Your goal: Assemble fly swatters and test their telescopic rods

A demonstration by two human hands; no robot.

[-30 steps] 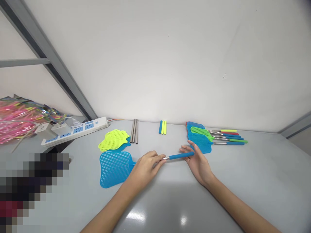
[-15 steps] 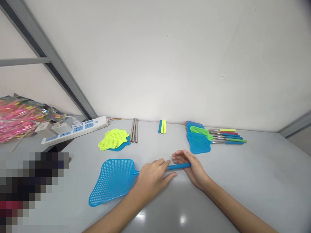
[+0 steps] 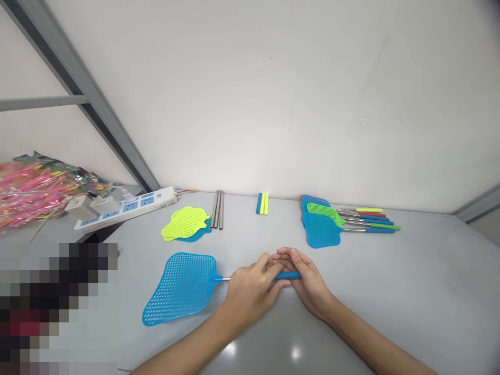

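Note:
A blue fly swatter (image 3: 182,289) lies across the front of the table, its mesh head to the left. Its short metal rod runs under my left hand (image 3: 252,284), which is closed around the rod and the near end of the blue handle (image 3: 288,275). My right hand (image 3: 307,281) cups the handle's other end, the tip against the palm and the fingers curled behind it. The fingertips of both hands almost meet above the handle. How far the rod reaches into the handle is hidden by my left hand.
Yellow and blue swatter heads (image 3: 185,223) lie beside several metal rods (image 3: 216,211). Blue and yellow handle grips (image 3: 262,203) lie at the wall. A pile of swatters (image 3: 322,229) lies right, a power strip (image 3: 130,208) left, near bagged pink items (image 3: 42,192). A pixelated area covers lower left.
My left hand has slid slightly right along the swatter onto the handle, baring some metal rod beside the head. My hands are closer together, with less of the blue handle showing.

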